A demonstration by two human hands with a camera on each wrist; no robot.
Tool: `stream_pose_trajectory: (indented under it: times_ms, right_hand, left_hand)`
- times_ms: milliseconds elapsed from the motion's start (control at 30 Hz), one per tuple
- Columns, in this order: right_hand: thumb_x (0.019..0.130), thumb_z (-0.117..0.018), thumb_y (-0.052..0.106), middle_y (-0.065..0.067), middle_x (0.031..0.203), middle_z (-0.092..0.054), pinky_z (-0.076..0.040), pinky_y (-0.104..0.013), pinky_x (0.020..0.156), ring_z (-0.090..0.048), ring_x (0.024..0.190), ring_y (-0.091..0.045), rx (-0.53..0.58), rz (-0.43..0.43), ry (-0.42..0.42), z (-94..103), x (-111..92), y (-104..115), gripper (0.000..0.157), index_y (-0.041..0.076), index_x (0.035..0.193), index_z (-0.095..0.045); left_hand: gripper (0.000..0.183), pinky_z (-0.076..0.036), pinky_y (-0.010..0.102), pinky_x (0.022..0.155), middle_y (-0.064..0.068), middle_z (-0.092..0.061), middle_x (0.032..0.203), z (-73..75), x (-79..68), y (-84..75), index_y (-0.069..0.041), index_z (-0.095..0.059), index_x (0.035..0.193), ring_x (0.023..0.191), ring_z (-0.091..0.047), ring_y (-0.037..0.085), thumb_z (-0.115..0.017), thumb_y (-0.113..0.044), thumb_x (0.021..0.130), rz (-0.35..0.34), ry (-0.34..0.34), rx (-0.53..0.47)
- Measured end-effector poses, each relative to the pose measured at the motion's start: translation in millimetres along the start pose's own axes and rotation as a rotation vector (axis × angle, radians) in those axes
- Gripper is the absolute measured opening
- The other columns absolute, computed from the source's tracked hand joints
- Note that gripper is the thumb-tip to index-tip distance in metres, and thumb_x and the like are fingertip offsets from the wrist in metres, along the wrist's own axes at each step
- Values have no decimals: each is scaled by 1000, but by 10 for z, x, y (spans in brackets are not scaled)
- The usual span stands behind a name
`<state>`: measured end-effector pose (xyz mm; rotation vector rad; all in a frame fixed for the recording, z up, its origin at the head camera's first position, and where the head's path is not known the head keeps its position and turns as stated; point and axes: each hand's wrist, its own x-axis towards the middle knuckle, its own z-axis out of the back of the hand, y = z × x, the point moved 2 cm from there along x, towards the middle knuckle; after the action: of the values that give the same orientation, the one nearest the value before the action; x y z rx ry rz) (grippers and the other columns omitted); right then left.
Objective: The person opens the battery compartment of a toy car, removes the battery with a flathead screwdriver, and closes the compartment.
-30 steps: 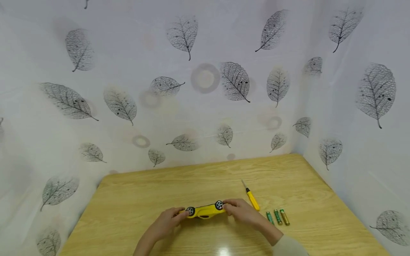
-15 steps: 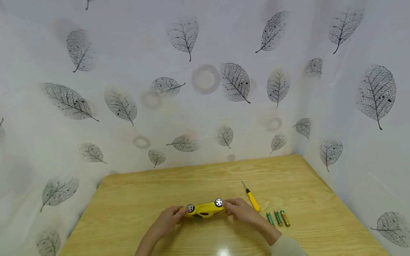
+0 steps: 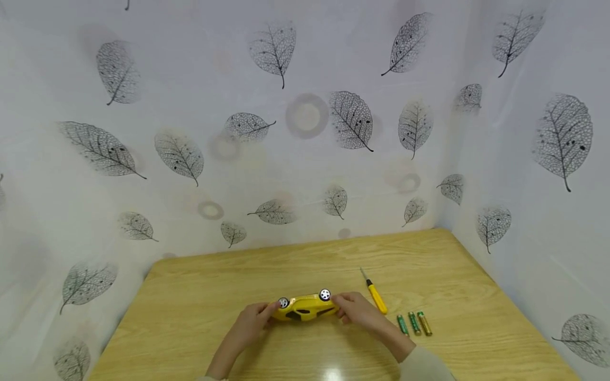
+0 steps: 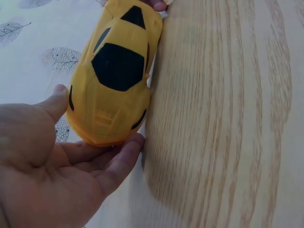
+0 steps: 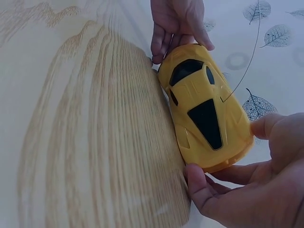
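A yellow toy car with dark windows is held between both hands, wheels upward and its side facing me in the head view. My left hand grips the front end, its thumb by a wheel. At the other end my right hand holds the rear, thumb on one flank and fingers under the edge. In the left wrist view the dark windshield and hood of the car show. A thin wire antenna sticks out of the car in the right wrist view.
Right of the hands, a screwdriver with a yellow handle lies on the wooden table. Several green-and-gold batteries lie near it. A white leaf-patterned curtain stands behind and beside the table.
The car has rolled between the hands, its wheels moving up and away, so more of its side and windows shows. Both hands have risen slightly with it. Screwdriver and batteries stay put.
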<state>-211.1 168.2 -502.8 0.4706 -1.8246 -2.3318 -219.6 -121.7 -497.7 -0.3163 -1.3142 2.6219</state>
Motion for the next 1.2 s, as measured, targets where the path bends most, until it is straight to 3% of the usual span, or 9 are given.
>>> stream_pose_trajectory:
  times_ms: [233, 400, 567, 733, 867, 1067, 1200]
  right_hand:
    - [108, -52, 38, -13, 92, -62, -53, -38, 77, -59, 83, -22, -27, -37, -31, 16, 0, -15, 52, -10, 121, -66]
    - [109, -50, 41, -15, 93, -62, -54, -41, 80, -61, 85, -23, -31, -49, -40, 22, 16, -18, 56, -11, 120, -66]
    - [110, -49, 41, -16, 94, -62, -55, -43, 80, -62, 85, -24, -21, -37, -39, 25, 33, -30, 57, -13, 120, -65]
    - [110, -47, 45, -15, 95, -63, -55, -39, 78, -62, 85, -23, -15, -35, -24, 35, 51, -67, 61, -12, 122, -64]
    - [109, -47, 48, -14, 94, -63, -55, -38, 77, -62, 85, -23, -20, -29, -23, 39, 68, -75, 62, -10, 120, -66]
    - [109, -48, 48, -15, 95, -63, -56, -39, 78, -62, 85, -23, -1, -30, -40, 22, 90, -59, 63, -12, 120, -66]
    - [109, -48, 46, -16, 97, -65, -57, -42, 78, -64, 85, -24, -5, -21, -60, 3, 102, -34, 67, -18, 126, -61]
  left_hand:
    - [60, -54, 41, 74, 9, -71, 95, -56, 44, 6, 7, -72, 111, 83, -65, 20, -49, -48, 108, 21, -44, 11]
    - [59, -52, 37, 72, 5, -69, 90, -75, 71, 14, 5, -71, 110, 80, -62, 17, -51, -50, 106, 42, -101, -10]
    - [55, -54, 34, 74, 5, -69, 95, -91, 97, 27, 4, -68, 111, 81, -64, 16, -56, -49, 104, 59, -151, -70]
    - [57, -55, 36, 77, 5, -70, 98, -80, 112, 52, 2, -69, 114, 83, -65, 16, -55, -52, 104, 81, -128, -107]
    - [53, -54, 38, 82, 4, -71, 99, -40, 108, 66, 0, -71, 113, 87, -65, 16, -54, -50, 105, 51, -96, -129]
    - [35, -56, 38, 85, 12, -71, 109, 10, 105, 75, 6, -70, 119, 97, -67, 22, -62, -25, 105, 0, -36, -209]
    - [33, -57, 35, 83, 12, -71, 111, 8, 111, 99, 7, -69, 124, 98, -68, 21, -65, -18, 103, 27, -55, -210]
